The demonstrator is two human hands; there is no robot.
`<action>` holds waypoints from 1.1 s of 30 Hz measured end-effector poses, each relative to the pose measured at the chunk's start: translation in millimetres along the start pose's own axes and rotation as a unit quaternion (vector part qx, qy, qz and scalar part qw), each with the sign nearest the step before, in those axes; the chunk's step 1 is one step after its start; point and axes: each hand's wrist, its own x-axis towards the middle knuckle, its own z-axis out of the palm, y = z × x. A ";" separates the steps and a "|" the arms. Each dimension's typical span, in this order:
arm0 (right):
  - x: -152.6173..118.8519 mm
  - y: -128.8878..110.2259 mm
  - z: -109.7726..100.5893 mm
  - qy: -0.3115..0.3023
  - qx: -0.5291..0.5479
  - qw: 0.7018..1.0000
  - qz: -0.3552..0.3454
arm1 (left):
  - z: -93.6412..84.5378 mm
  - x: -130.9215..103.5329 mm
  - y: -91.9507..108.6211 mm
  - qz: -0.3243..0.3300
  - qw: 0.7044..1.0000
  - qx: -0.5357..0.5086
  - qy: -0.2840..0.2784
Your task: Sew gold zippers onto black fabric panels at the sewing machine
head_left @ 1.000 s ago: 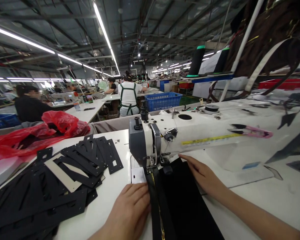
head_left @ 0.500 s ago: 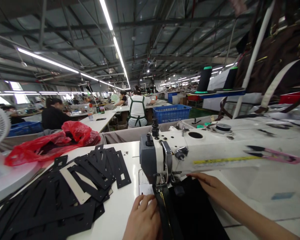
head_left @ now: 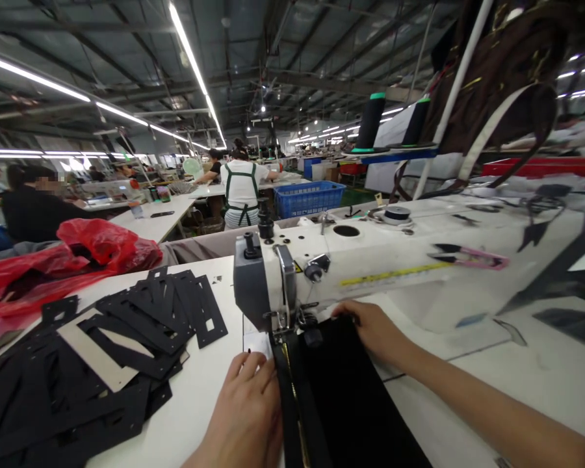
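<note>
Black fabric (head_left: 361,396) with a gold-toothed zipper (head_left: 293,390) along its left side lies under the needle area of a white sewing machine (head_left: 370,260). My left hand (head_left: 251,403) rests on the fabric's left edge, fingers bent and close together, just in front of the presser foot. At the fabric's far right corner, my right hand (head_left: 373,328) grips the edge, its thumb hidden. A small dark square piece (head_left: 314,337) sits on the fabric near the foot.
Black cut-out panels (head_left: 127,338) are heaped on the left of the table, with a red plastic bag (head_left: 102,247) behind. Pink-handled snips (head_left: 478,257) lie on the machine. Beyond are a blue crate (head_left: 309,200), thread cones (head_left: 370,123) and several people at tables.
The camera view has turned right and slightly down, so the scene sits further left and higher. Both hands stay at the fabric; my right hand's fingers look more curled over its edge.
</note>
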 end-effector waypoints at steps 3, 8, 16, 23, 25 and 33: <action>6.5 4.7 0.5 0.039 -0.046 0.998 0.011 | -3.0 -0.5 1.6 -0.004 1.000 -0.007 -0.003; -1.4 -0.5 -6.4 0.064 -0.104 0.991 0.063 | -4.1 -2.8 2.3 -0.011 1.000 -0.006 0.002; 5.3 -4.0 1.5 0.043 -0.210 0.977 -0.008 | -10.4 1.8 4.7 -0.009 1.000 0.002 -0.009; 8.6 10.5 7.4 0.083 -0.304 0.947 -0.059 | -10.9 3.9 7.0 0.012 0.999 0.019 0.022; 3.6 -2.0 9.2 0.093 -0.326 0.937 -0.087 | -11.6 3.0 6.9 0.008 1.000 0.010 0.025; -30.2 -50.7 50.1 0.038 -0.149 0.940 -0.304 | -5.0 -7.5 -3.7 -0.009 0.997 0.056 0.049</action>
